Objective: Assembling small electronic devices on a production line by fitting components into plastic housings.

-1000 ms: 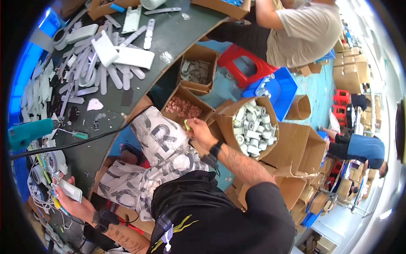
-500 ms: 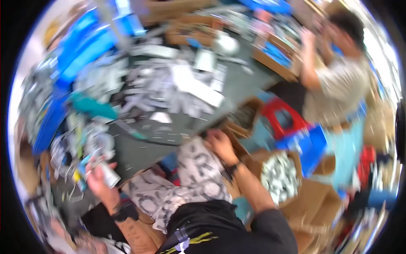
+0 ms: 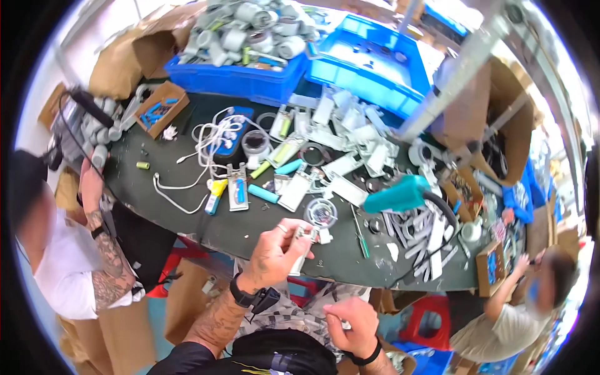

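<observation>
My left hand [image 3: 270,255] is closed around a small white plastic housing [image 3: 297,261], held over the near edge of the dark table. Small parts show at the housing's upper end, by the thumb and fingers. Just beyond sits a round clear tub [image 3: 320,214] of small pieces. My right hand [image 3: 354,324] hovers over my lap, its fingers curled in; what they hold, if anything, is hidden. A screwdriver with a green handle [image 3: 364,246] and a teal tool [image 3: 397,195] with a black cord lie to the right. Teal cylindrical cells [image 3: 263,194] lie among more housings beyond the left hand.
Blue crates [image 3: 237,81] stand at the back, one heaped with grey round parts. White cables [image 3: 209,140] tangle at left; grey strips [image 3: 431,240] pile at right. A metal post [image 3: 453,69] rises at the back right. Co-workers sit at left [image 3: 69,262] and right [image 3: 512,325].
The view has swung left. My left hand, with the white piece, is now over the table's near edge. My right hand has left the cardboard box and come back over my lap.
</observation>
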The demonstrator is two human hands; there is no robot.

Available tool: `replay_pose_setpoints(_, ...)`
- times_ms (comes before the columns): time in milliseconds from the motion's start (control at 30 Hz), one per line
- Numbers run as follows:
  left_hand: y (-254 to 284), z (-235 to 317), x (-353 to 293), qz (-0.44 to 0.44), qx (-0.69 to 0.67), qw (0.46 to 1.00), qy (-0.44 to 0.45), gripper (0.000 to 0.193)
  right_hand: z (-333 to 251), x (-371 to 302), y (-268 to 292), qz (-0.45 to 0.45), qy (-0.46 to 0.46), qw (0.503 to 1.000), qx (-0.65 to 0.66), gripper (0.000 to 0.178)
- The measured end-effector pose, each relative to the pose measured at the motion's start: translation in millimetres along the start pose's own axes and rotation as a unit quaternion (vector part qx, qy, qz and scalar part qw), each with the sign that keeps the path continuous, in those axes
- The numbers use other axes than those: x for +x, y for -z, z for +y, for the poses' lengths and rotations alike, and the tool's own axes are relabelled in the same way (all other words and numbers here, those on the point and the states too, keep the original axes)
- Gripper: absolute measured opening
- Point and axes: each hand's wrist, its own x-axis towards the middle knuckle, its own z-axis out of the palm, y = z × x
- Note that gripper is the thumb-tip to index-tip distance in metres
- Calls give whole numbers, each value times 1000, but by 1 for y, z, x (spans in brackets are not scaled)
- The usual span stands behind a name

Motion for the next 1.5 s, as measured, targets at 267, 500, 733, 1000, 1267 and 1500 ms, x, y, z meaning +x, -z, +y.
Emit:
replay_pose_setpoints(267, 11, -3, 2, -30, 124, 990, -59, 30, -8, 229, -61, -208, 175, 948, -168, 14)
replay_pose_setpoints(500, 5, 8, -2, 1, 102, 992, -70, 36, 45, 293, -139, -345, 230, 890, -189, 17)
replay_pose_setpoints(733, 7, 10, 0, -1, 76, 996, -43, 35, 47, 297, -137, -332, 260, 895, -146, 13)
replay_pose_setpoints(1000, 3, 4, -1, -1, 76, 997, -33, 31, 55, 295, -138, -363, 255, 888, -117, 18)
replay_pose_setpoints(1267, -2, -1, 1, 16, 113, 993, -21, 38, 65, 299, -120, -279, 102, 953, -61, 6)
replay_pose_setpoints(1500, -2, -1, -4, 61, 37, 997, -23, 35, 19, 240, -31, -29, -60, 913, 402, 14)
